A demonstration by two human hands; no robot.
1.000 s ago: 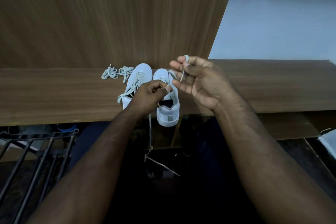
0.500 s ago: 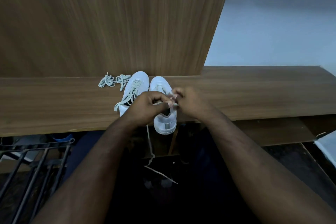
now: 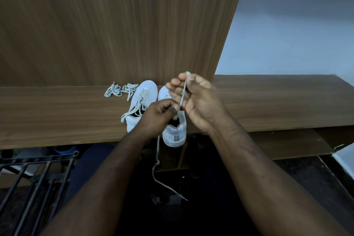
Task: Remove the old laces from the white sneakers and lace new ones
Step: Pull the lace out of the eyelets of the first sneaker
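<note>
My right hand pinches the lace above the right sneaker; my left hand pinches its lower part

A long wooden bench runs across the view, backed by a tall wood-grain panel. Right of the panel lies a pale grey floor in dim, bluish light. Under the bench at lower left stands a black metal rack, with deep shadow beside it
</note>
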